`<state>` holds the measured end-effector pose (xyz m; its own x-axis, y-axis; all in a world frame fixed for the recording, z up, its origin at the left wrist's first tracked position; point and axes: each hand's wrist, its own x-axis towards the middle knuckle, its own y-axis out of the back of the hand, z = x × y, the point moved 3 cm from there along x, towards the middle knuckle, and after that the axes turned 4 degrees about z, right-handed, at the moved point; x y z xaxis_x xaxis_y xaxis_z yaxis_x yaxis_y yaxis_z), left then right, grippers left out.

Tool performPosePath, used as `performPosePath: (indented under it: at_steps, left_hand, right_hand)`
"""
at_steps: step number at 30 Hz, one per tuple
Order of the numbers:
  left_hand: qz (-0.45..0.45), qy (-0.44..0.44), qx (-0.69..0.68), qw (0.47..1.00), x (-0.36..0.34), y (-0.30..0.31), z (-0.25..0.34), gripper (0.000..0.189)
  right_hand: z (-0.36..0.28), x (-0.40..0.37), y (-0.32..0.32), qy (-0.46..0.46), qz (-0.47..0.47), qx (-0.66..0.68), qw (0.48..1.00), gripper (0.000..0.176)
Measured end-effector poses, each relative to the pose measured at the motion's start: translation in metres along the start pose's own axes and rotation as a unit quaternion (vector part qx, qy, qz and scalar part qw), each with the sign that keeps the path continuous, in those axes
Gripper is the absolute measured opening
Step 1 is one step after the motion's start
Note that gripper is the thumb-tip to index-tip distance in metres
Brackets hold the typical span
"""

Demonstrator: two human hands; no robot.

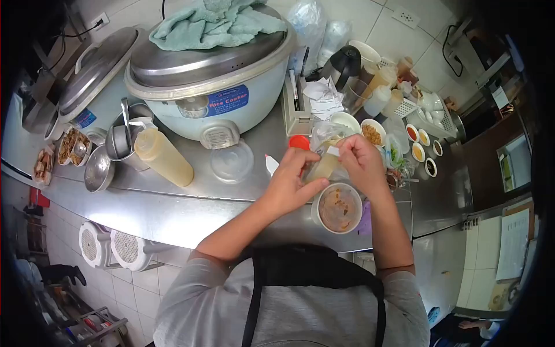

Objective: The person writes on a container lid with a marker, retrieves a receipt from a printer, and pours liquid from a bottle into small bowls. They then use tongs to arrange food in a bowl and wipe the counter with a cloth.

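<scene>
The left hand (293, 178) and right hand (364, 163) grip a clear bag (325, 168) near a round bowl (339, 209) on the tabletop (225, 192), but they hide part of the bag, so its insides are hard to see.

The person (318, 312) is wearing a heather-grey, short-sleeved fabric shirt (202, 301); a broad black fabric band (300, 269) is crossing the front, and narrow black straps (381, 312) are framing a grey panel (315, 303).

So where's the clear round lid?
Left of centre in the head view, the clear round lid lies on the counter before the large rice cooker, between the squeeze bottle and left hand.
</scene>
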<state>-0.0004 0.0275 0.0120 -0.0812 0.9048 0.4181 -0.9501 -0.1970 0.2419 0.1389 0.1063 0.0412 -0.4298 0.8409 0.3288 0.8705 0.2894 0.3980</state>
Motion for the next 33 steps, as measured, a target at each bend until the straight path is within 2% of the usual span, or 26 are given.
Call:
performPosePath:
  at_steps: [2, 5, 9, 10, 11, 12, 13, 17, 20, 22, 24, 27, 30, 33]
  left_hand:
    - [0.075, -0.025, -0.013, 0.997, 0.003, 0.002, 0.001, 0.034]
    - [0.082, -0.070, 0.018, 0.994, 0.016, 0.009, -0.008, 0.021]
    - [0.088, 0.025, -0.017, 0.996, 0.015, 0.022, -0.037, 0.008]
    - [0.101, 0.041, -0.007, 0.994, 0.014, 0.025, -0.039, 0.007]
    - [0.113, 0.056, 0.003, 0.992, 0.014, 0.029, -0.042, 0.007]
    - [0.125, 0.013, 0.056, 0.991, 0.013, 0.033, -0.051, 0.007]
    - [0.132, 0.019, 0.065, 0.989, 0.014, 0.036, -0.053, 0.007]
    - [0.152, 0.053, 0.102, 0.982, 0.018, 0.048, -0.058, 0.006]
    - [0.168, 0.031, 0.134, 0.976, 0.027, 0.055, -0.061, 0.005]
    - [0.179, 0.006, 0.147, 0.973, 0.035, 0.059, -0.064, 0.006]
    - [0.187, -0.007, 0.148, 0.971, 0.043, 0.059, -0.069, 0.006]
    - [0.203, -0.074, 0.146, 0.965, 0.058, 0.052, -0.077, 0.006]
    - [0.214, -0.092, 0.132, 0.964, 0.077, 0.041, -0.085, 0.008]
    - [0.220, -0.100, 0.122, 0.963, 0.093, 0.031, -0.095, 0.008]
  right_hand:
    - [-0.006, 0.001, -0.006, 0.060, -0.033, -0.020, 0.997, 0.006]
    - [-0.016, 0.012, -0.021, 0.101, -0.112, -0.098, 0.984, 0.009]
    - [-0.010, 0.034, -0.042, 0.083, -0.237, -0.062, 0.966, 0.010]
    - [-0.001, 0.044, -0.046, 0.003, -0.277, 0.000, 0.961, 0.011]
    - [0.010, 0.061, -0.046, -0.029, -0.257, 0.005, 0.966, 0.011]
    - [0.024, 0.085, -0.047, -0.060, -0.236, 0.010, 0.970, 0.012]
    - [0.038, 0.109, -0.047, -0.091, -0.215, 0.015, 0.972, 0.013]
    - [0.105, 0.200, -0.056, -0.152, -0.116, -0.092, 0.977, 0.017]
    - [0.150, 0.247, -0.081, -0.106, -0.134, -0.295, 0.940, 0.020]
    - [0.211, 0.281, -0.103, -0.064, -0.157, -0.428, 0.888, 0.023]
    - [0.218, 0.290, -0.111, -0.095, -0.147, -0.474, 0.863, 0.026]
    - [0.192, 0.295, -0.113, -0.223, -0.162, -0.418, 0.866, 0.027]
    - [0.158, 0.284, -0.107, -0.239, -0.131, -0.392, 0.878, 0.028]
    - [0.159, 0.279, -0.106, -0.206, -0.062, -0.380, 0.900, 0.041]
